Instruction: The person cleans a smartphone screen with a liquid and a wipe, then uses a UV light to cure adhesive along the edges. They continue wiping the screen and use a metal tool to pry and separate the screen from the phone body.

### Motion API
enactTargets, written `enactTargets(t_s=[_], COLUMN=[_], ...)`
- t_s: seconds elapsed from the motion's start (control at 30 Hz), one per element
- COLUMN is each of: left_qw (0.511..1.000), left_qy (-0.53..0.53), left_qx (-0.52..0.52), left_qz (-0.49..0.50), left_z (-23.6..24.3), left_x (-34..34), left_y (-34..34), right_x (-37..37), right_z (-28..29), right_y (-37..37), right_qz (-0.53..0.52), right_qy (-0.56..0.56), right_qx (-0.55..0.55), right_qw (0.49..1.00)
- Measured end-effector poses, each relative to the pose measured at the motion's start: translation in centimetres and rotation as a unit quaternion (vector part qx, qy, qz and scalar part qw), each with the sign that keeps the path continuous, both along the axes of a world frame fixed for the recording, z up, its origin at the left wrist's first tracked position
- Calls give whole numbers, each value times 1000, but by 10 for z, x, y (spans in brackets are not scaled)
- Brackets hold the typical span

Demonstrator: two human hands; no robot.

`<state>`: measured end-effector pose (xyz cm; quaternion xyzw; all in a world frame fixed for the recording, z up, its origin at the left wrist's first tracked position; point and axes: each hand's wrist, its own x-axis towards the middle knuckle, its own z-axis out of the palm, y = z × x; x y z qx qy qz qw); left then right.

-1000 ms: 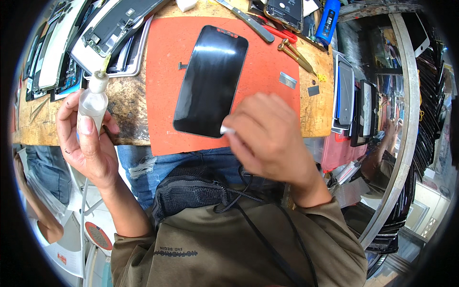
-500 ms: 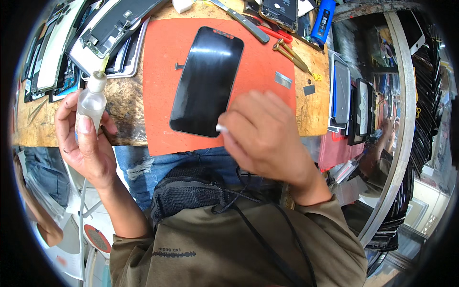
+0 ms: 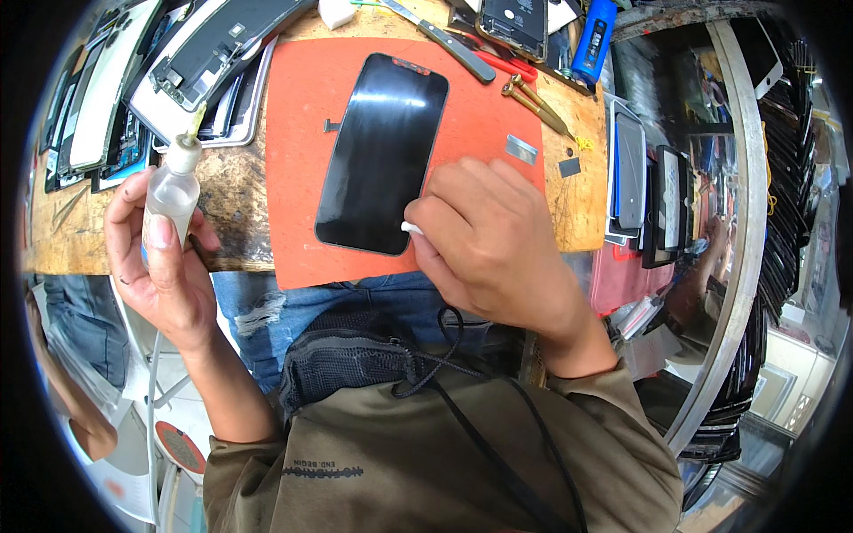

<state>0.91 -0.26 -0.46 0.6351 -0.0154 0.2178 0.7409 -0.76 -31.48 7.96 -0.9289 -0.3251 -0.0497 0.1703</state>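
And now the right hand (image 3: pixel 489 244), blurred a moment ago, comes up sharp, fingers curled tight round a white scrap (image 3: pixel 411 228), perhaps tissue, so the work slows at the lower right corner of the black phone screen (image 3: pixel 382 151), lying on the orange mat (image 3: pixel 298 98); the left hand (image 3: pixel 169 275) keeps its part-curled grip round the clear needle-tipped bottle (image 3: pixel 175 194).
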Motion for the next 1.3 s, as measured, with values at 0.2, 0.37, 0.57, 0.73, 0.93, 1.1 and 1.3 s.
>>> enactTargets(t_s=[0.2, 0.37, 0.57, 0.73, 0.93, 1.1, 1.3], left_qw=[1000, 1000, 1000, 1000, 1000, 997, 933], left_qy=[-3, -4, -4, 1, 5, 27, -6], left_qx=[-5, 2, 1, 9, 18, 60, 331], left_qz=[-11, -8, -8, -4, 1, -35, -143], left_z=[1, -1, -1, -1, -4, 5, 40], left_x=[1, 1, 0, 0, -1, -9, -30], left_y=[-2, -1, 0, 0, -1, 4, -10], right_x=[1, -10, -9, 9, -8, -18, -18], right_z=[2, 5, 8, 3, 5, -2, -15], right_y=[1, 5, 6, -14, -30, -31, -20], right_qz=[-8, 16, 16, -86, -180, -162, -171], right_qy=[4, 17, 31, -38, 20, 46, 33], right_qx=[0, -18, -37, 47, 198, 206, 207], right_qw=[1000, 1000, 999, 994, 963, 964, 963])
